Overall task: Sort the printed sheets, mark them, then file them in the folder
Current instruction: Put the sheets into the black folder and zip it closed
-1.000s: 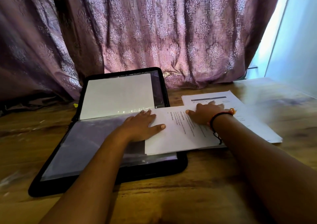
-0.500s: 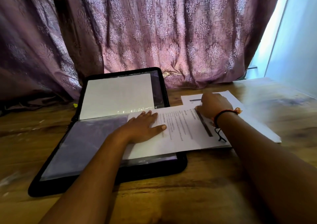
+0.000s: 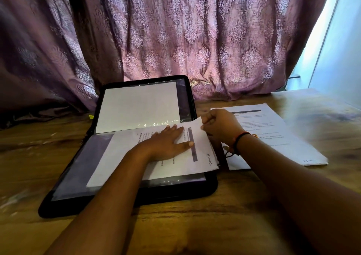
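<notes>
1. Lying on the near half of the open folder [image 3: 185, 192], the printed sheet [image 3: 121, 163] runs left-right, heading (dark bar) rightward.
2. Flat-fingered, the left hand [image 3: 166, 145] presses it.
3. Curled, the right hand [image 3: 220, 126] pinches its far-right corner.

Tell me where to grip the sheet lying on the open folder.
Grip the sheet at its far right corner, coming from the right. That corner lifts off the folder, and the right hand pinches there; the left hand lies flat on the middle.
</notes>
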